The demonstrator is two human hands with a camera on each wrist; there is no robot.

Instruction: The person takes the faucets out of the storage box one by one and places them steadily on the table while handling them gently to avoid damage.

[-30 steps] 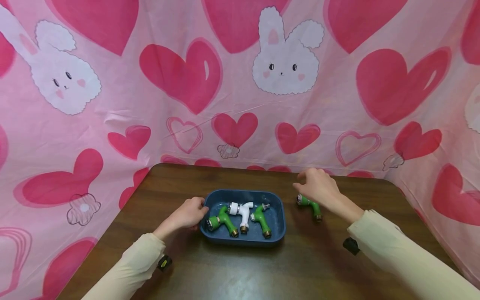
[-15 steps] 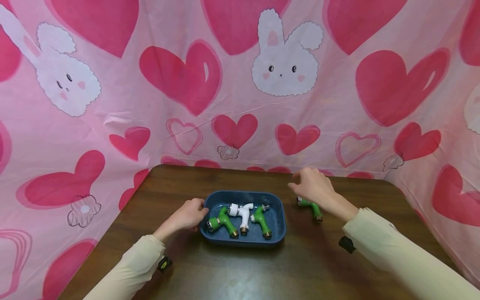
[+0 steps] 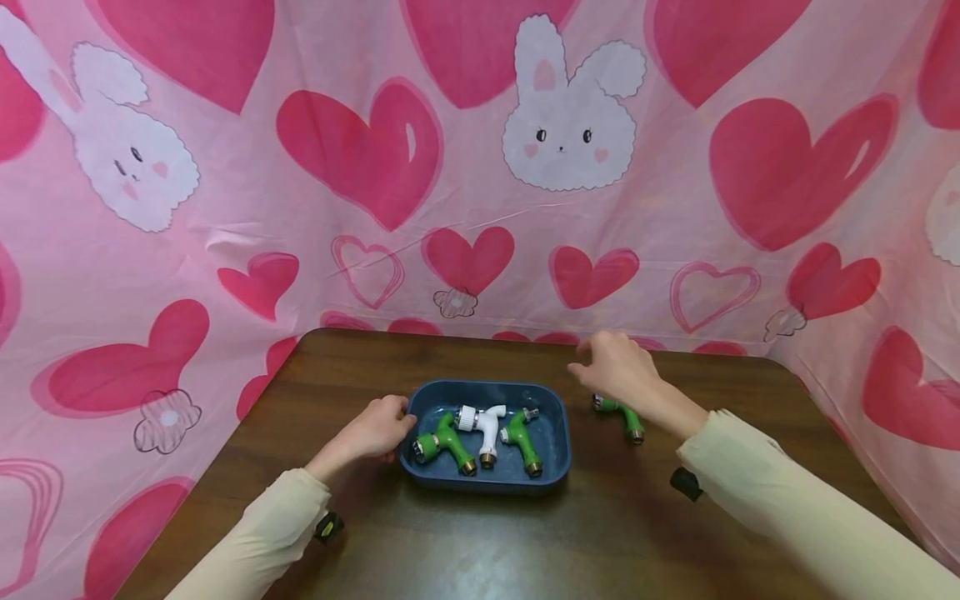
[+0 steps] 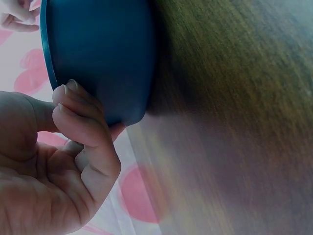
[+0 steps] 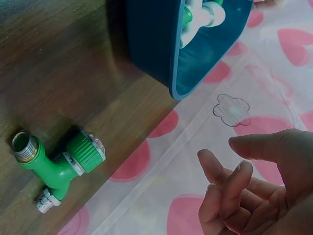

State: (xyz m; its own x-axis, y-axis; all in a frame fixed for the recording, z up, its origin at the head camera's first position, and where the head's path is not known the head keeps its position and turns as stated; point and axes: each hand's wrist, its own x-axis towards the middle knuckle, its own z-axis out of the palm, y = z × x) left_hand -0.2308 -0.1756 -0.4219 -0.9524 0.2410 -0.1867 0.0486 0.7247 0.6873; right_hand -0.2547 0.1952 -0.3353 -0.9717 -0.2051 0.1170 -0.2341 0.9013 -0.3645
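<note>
blue round-cornered tub (image 5: 151,44); green tap (image 5: 51,171), ribbed, brass-threaded

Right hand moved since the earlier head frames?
Yes. In the head view, the right hand has shifted left, towards the blue tub, which hasn't moved.

Room runs along the near edge of the table (image 3: 480,542); farther back, the blue tray (image 3: 487,484) and a green tap (image 3: 630,420) obstruct passage.
</note>
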